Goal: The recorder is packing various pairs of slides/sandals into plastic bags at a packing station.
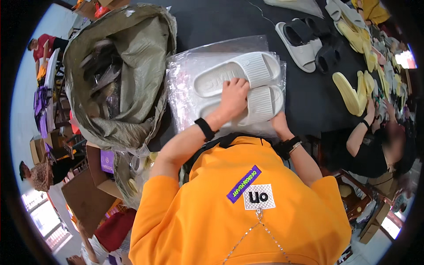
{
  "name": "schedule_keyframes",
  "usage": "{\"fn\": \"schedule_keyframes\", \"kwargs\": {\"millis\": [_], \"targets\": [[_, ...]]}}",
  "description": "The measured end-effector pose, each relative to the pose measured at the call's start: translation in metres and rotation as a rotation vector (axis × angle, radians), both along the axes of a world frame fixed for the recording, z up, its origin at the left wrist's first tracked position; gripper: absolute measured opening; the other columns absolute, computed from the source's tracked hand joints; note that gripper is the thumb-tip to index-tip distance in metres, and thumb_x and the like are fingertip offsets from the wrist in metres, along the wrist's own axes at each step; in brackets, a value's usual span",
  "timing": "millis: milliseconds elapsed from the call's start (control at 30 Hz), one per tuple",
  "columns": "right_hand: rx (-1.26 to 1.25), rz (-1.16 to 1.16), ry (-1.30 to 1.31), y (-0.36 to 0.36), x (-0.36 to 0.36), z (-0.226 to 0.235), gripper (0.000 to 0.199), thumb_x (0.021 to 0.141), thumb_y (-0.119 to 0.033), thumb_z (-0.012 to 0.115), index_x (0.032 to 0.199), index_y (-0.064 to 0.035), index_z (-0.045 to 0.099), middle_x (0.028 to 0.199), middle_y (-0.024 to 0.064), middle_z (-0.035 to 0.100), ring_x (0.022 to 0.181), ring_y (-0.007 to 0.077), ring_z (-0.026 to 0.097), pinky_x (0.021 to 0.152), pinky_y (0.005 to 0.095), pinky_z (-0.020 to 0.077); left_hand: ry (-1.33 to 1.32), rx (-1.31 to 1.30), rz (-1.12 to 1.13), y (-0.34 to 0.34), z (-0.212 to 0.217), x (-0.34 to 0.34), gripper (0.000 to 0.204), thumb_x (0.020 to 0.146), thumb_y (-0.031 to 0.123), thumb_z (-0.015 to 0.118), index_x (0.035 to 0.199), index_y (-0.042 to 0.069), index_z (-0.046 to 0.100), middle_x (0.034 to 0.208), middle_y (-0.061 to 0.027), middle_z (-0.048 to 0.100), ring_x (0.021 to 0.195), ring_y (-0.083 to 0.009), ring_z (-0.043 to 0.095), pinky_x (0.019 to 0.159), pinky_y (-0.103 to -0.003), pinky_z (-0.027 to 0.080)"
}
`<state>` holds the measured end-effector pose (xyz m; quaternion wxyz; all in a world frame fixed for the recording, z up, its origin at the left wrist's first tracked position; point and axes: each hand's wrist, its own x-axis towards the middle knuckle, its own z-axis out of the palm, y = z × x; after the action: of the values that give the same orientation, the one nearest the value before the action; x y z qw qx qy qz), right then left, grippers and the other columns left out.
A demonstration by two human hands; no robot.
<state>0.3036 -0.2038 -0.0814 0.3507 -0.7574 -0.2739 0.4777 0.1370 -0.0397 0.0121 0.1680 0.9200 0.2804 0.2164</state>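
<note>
A pair of white slide slippers (221, 79) lies side by side on a stack of clear plastic bags (181, 88), with the ribbed straps to the right. My left hand (234, 97) reaches over them, its fingers curled around the inner edges where the two slippers meet. By the toe end of the nearer slipper, my right hand (279, 124) touches the bags' right edge. Its fingers are mostly hidden beneath the slipper and plastic, so their grip does not show.
Left of the bags stands a large woven sack (145, 66) with dark wrapped footwear inside. Black slippers (327, 55), a white slipper (304, 62) and yellow slippers (351, 95) lie to the right on the dark table (212, 22). Another person (375, 141) works at the right.
</note>
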Motion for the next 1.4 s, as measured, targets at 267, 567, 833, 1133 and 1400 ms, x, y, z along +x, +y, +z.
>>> {"fn": "schedule_keyframes", "kwargs": {"millis": [267, 567, 833, 1133, 1400], "targets": [[0.059, -0.009, 0.124, -0.008, 0.001, 0.037, 0.030, 0.084, -0.002, 0.047, 0.112, -0.0023, 0.059, 0.094, 0.0058, 0.063, 0.071, 0.0095, 0.057, 0.065, 0.0223, 0.0471, 0.138, 0.017, 0.229, 0.019, -0.057, -0.084, 0.028, 0.061, 0.006, 0.056, 0.088, 0.008, 0.057, 0.100, -0.0073, 0.054, 0.101, -0.0267, 0.047, 0.080, -0.041, 0.034], [0.044, 0.254, -0.131, -0.010, -0.004, 0.059, 0.028, 0.083, -0.005, 0.046, 0.107, 0.0008, 0.060, 0.097, 0.0158, 0.064, 0.075, 0.0185, 0.061, 0.067, 0.0266, 0.0480, 0.173, -0.108, 0.540, 0.058, -0.062, -0.156, 0.032, 0.068, 0.005, 0.052, 0.099, 0.002, 0.055, 0.108, -0.0100, 0.055, 0.105, -0.0320, 0.045, 0.084, -0.045, 0.034], [0.109, 0.308, -0.218, -0.027, -0.012, 0.092, 0.025, 0.082, -0.014, 0.052, 0.100, 0.0009, 0.061, 0.087, 0.0180, 0.063, 0.079, 0.0265, 0.063, 0.069, 0.0317, 0.0469, 0.173, 0.025, 0.469, 0.041, 0.007, -0.118, 0.025, 0.062, 0.000, 0.053, 0.087, 0.001, 0.054, 0.096, -0.0121, 0.055, 0.095, -0.0318, 0.047, 0.076, -0.042, 0.038], [-0.181, 0.401, -0.514, -0.057, 0.008, 0.088, 0.018, 0.078, -0.017, 0.056, 0.091, -0.0061, 0.063, 0.073, 0.0132, 0.061, 0.069, 0.0281, 0.061, 0.060, 0.0359, 0.0460, 0.246, -0.091, 0.310, 0.017, -0.045, -0.101, 0.026, 0.064, 0.002, 0.053, 0.090, 0.002, 0.054, 0.097, -0.0111, 0.055, 0.095, -0.0303, 0.048, 0.074, -0.042, 0.037], [0.236, 0.713, -0.977, 0.003, -0.015, 0.090, 0.063, 0.071, -0.038, 0.066, 0.127, -0.0187, 0.045, 0.137, 0.0146, 0.030, 0.128, 0.0358, 0.023, 0.100, 0.0554, 0.0209, 0.181, -0.051, 0.238, 0.024, -0.050, -0.110, 0.021, 0.066, 0.002, 0.052, 0.087, 0.002, 0.054, 0.093, -0.0106, 0.054, 0.093, -0.0314, 0.048, 0.074, -0.043, 0.038]]}}
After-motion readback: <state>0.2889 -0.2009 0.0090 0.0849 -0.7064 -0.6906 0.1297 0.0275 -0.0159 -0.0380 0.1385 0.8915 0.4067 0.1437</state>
